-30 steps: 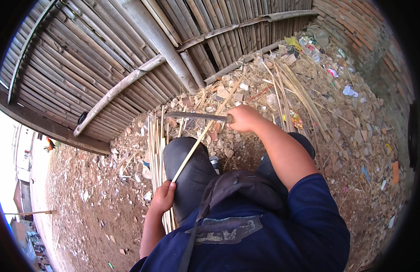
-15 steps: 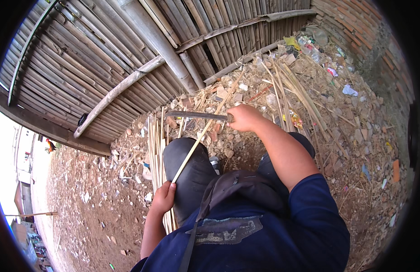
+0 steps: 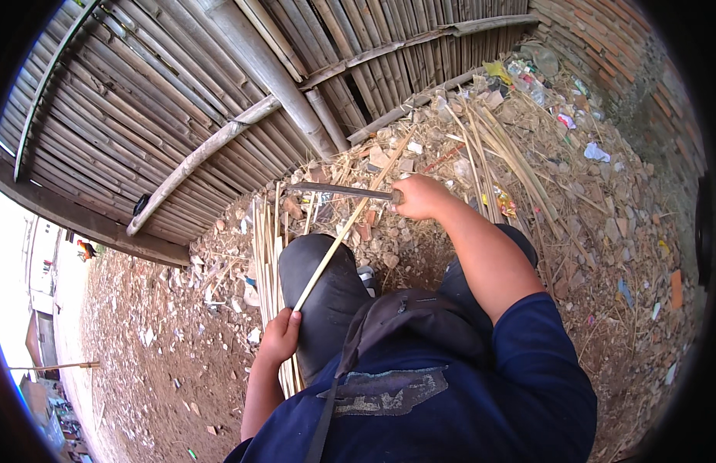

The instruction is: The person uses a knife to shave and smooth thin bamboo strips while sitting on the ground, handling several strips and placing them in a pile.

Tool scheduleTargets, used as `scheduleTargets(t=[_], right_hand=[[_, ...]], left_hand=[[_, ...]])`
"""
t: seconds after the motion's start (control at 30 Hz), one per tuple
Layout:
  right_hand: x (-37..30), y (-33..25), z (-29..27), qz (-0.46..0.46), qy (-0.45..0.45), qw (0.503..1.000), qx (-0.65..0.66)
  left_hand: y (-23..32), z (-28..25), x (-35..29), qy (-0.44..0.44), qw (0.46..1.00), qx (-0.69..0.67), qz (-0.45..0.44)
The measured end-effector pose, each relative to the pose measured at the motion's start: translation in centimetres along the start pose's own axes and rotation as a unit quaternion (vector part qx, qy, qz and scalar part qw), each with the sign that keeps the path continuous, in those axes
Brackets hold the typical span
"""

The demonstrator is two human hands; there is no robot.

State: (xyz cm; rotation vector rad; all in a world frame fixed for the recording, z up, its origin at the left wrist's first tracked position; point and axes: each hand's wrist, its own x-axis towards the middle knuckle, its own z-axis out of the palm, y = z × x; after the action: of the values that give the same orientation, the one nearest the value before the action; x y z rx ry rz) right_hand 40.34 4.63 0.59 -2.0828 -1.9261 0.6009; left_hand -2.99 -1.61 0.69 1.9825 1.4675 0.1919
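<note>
My left hand (image 3: 280,336) is closed around the near end of a long pale bamboo strip (image 3: 327,261). The strip slants away over my left thigh toward the bamboo wall. In my right hand (image 3: 416,198) is the handle of a machete (image 3: 338,190), its dark blade pointing left. The blade crosses the strip toward its far half; whether they touch I cannot tell. Beside my left leg lies a bundle of bamboo strips (image 3: 267,266), partly hidden by my left hand and leg.
More bamboo strips (image 3: 516,166) lie on the littered ground ahead to the right. A bamboo slat wall (image 3: 180,108) with a thick pole (image 3: 265,69) rises in front. A brick wall (image 3: 605,38) stands far right. At left is a red-and-dark bird (image 3: 86,249).
My right hand and the machete have shifted slightly right and a little farther away. My left hand and the strip stay nearly in place.
</note>
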Motion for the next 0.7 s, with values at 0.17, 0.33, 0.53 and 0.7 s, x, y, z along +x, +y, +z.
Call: scheduleTargets(t=[0.17, 0.33, 0.53, 0.7], right_hand=[[0.2, -0.1, -0.1, 0.008, -0.013, 1.0, 0.002], [0.1, -0.5, -0.7, 0.012, -0.025, 1.0, 0.011], [0.0, -0.3, -0.5, 0.022, -0.027, 0.999, -0.004], [-0.2, -0.7, -1.1, 0.025, -0.041, 0.999, 0.01]], left_hand=[[-0.1, 0.1, -0.1, 0.009, 1.0, 0.01, 0.004], [-0.6, 0.3, 0.0, 0.014, 1.0, 0.01, 0.006], [-0.6, 0.3, 0.0, 0.011, 1.0, 0.011, 0.0], [-0.3, 0.3, 0.1, 0.013, 1.0, 0.005, 0.004]])
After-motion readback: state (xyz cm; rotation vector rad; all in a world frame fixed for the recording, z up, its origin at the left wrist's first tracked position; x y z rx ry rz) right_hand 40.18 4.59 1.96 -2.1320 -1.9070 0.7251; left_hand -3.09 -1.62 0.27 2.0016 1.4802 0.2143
